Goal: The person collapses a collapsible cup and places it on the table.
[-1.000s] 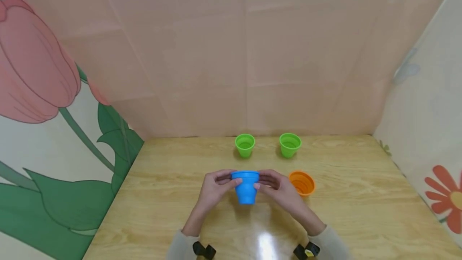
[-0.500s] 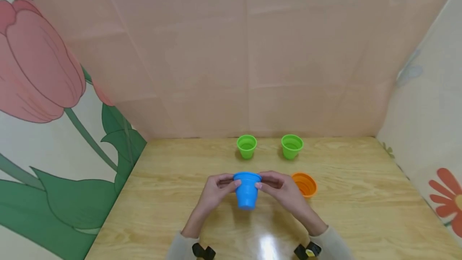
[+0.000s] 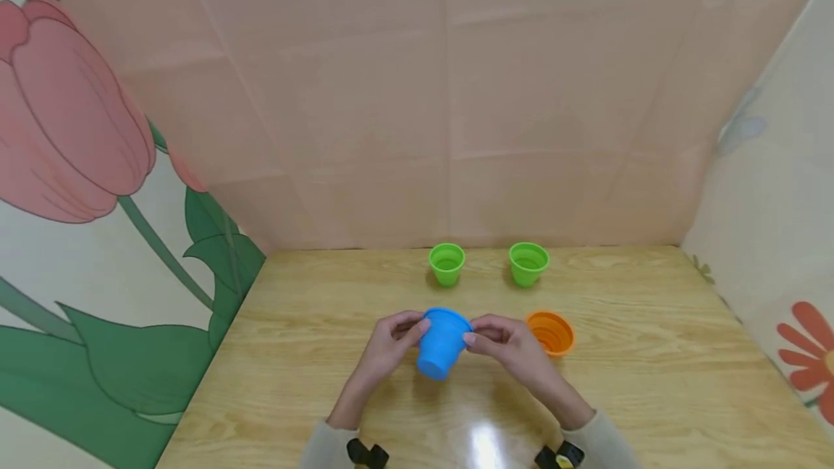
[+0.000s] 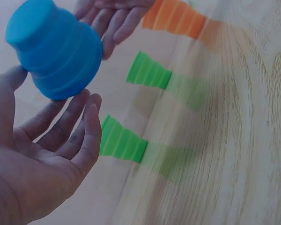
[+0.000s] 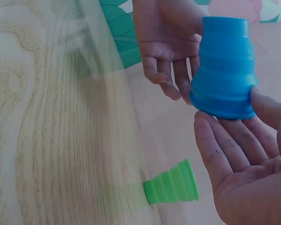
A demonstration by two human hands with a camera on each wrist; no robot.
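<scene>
A blue ribbed cup (image 3: 443,344) is held up above the wooden table, tilted so its base points down and to the left. My left hand (image 3: 384,349) pinches it near the rim on the left side, thumb in front and fingers behind. On the other side my right hand (image 3: 511,344) grips the rim the same way. In the left wrist view the blue cup (image 4: 56,49) shows its stepped wall and closed base. The right wrist view has the blue cup (image 5: 226,68) between both hands. An orange cup (image 3: 551,333) stands just behind my right hand, which hides part of it.
Two green cups stand apart near the table's back edge, a left green cup (image 3: 447,264) and a right green cup (image 3: 528,263). Behind the wooden table (image 3: 313,353) rises a pinkish cloth wall (image 3: 365,107). Flower-printed panels flank the left and right sides.
The blue cup was upright and has tilted, its base swinging toward me and to the left. Both hands keep their hold with little movement. The green and orange cups stay in place.
</scene>
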